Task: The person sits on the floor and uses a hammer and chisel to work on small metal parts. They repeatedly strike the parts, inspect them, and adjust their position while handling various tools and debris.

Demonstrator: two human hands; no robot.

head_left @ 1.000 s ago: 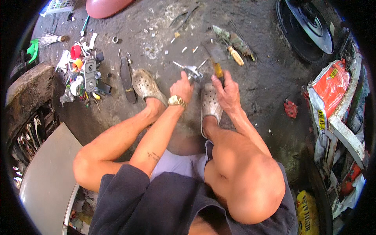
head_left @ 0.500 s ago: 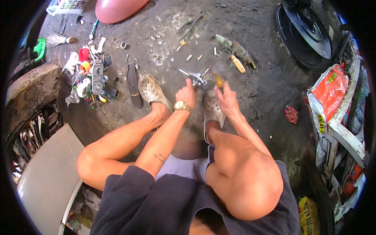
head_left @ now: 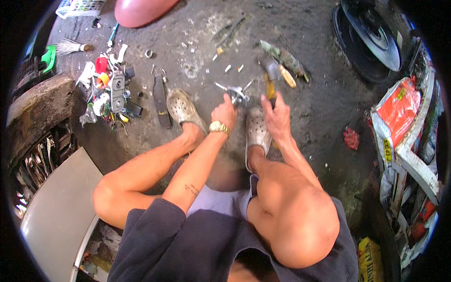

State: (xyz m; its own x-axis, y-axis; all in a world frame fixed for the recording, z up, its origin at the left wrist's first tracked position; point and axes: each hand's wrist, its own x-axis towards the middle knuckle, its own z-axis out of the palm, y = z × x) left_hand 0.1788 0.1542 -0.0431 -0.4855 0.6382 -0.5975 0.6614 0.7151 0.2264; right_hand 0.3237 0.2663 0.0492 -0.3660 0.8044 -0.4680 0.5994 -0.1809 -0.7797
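Note:
My left hand (head_left: 224,113), with a gold watch on its wrist, is closed on a shiny silver metal part (head_left: 238,94) against the ground. Two thin prongs stick out from this part; its kind is not clear. Just to the right, my right hand (head_left: 278,116) is wrapped round the yellow handle of a hammer (head_left: 270,87). Its grey head is smeared by motion and points away from me. Beyond it lie a light wooden handle (head_left: 287,76) and a greenish, dirty bundle (head_left: 284,57).
Mixed plastic and metal scrap (head_left: 110,91) lies at the left, near a dark flat strip (head_left: 161,101). Around my hands are my clogs (head_left: 182,107). Black round lids (head_left: 371,42) lean at the far right; a red basin (head_left: 143,10) sits at the far edge.
My right hand has shifted slightly right, and the hammer's grey head now shows, raised beyond the hand. My left hand and the metal part stay in place.

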